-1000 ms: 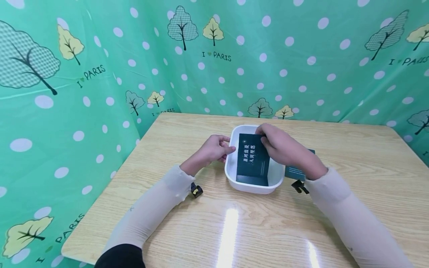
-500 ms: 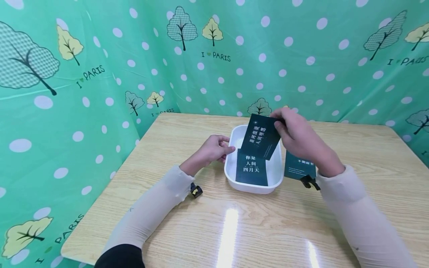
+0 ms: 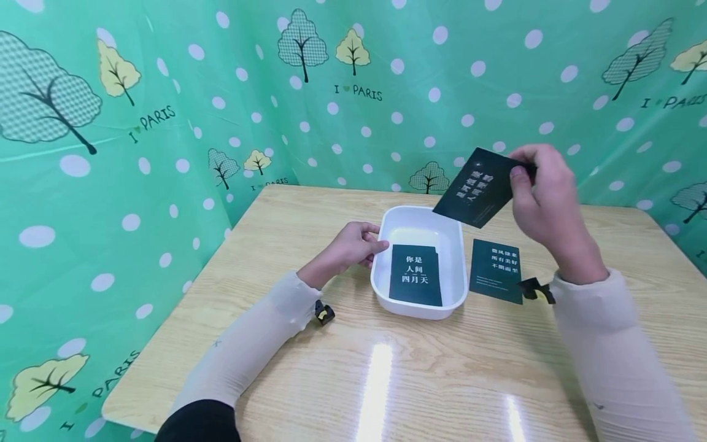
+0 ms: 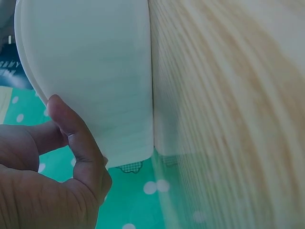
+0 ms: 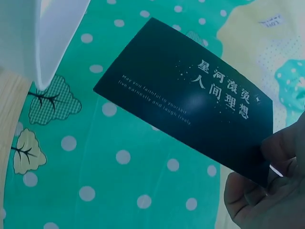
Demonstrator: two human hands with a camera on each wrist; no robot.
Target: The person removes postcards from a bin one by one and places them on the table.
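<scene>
High over the table at the right, a dark green card (image 3: 476,188) with white lettering is pinched at one corner by my right hand (image 3: 549,205). The right wrist view shows the same card (image 5: 190,100) tilted, thumb and fingers at its edge. My left hand (image 3: 353,248) grips the left rim of a white plastic tub (image 3: 462,261), thumb over the edge. Seen close in the left wrist view, the hand (image 4: 66,167) meets the tub's side wall (image 4: 100,76). Inside the tub lie dark green cards, a lettered card (image 3: 415,288) on top and another edge peeking out behind.
Flat on the wooden table (image 3: 309,380), just right of the tub, is another dark green card (image 3: 496,270). A black strap piece (image 3: 323,313) sits by the left wrist, and another (image 3: 537,291) by the right. A green patterned curtain (image 3: 353,129) hangs behind.
My right hand has lifted the card out of the tub and carried it up and to the right, uncovering the lettered card beneath. My left hand stays on the rim.
</scene>
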